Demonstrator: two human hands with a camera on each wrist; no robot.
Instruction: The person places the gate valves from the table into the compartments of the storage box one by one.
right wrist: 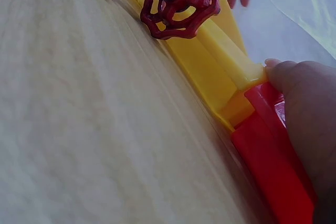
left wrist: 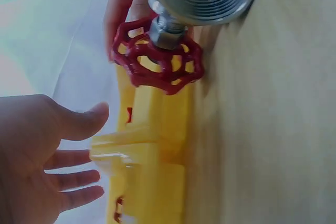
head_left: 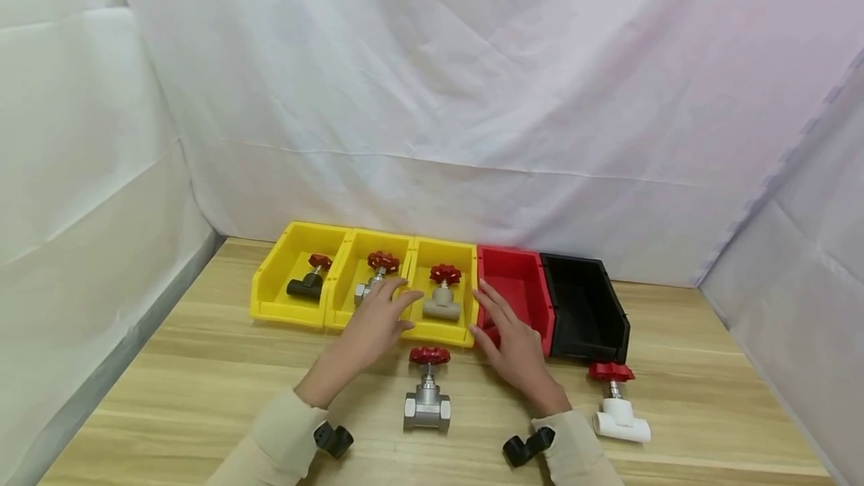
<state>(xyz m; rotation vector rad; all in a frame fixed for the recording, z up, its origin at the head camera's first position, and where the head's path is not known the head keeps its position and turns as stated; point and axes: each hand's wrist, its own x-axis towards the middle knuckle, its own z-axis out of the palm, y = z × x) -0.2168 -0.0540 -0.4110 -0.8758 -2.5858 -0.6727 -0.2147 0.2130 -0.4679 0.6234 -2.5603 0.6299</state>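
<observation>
My left hand (head_left: 374, 325) reaches over the front of the middle yellow bin (head_left: 343, 276), thumb and fingers apart with nothing between them. My right hand (head_left: 513, 343) is over the red bin (head_left: 513, 283), fingers extended; its thumb (right wrist: 281, 72) is at the border with the rightmost yellow bin (head_left: 439, 332). Between the hands, that bin contains a beige tee-shaped valve (head_left: 442, 304) with a red handwheel. Closer to me, a silver metal valve (head_left: 427, 403) stands on the table, its red handwheel (left wrist: 157, 59) uppermost. The left hand partly hides another metal valve (head_left: 378, 276).
A black valve (head_left: 310, 280) lies in the leftmost yellow bin (head_left: 286, 312). At the right end of the row is a black bin (head_left: 583, 306), with a white valve (head_left: 619, 415) in front of it on the wooden table (head_left: 169, 396). White cloth (head_left: 432, 96) hangs behind.
</observation>
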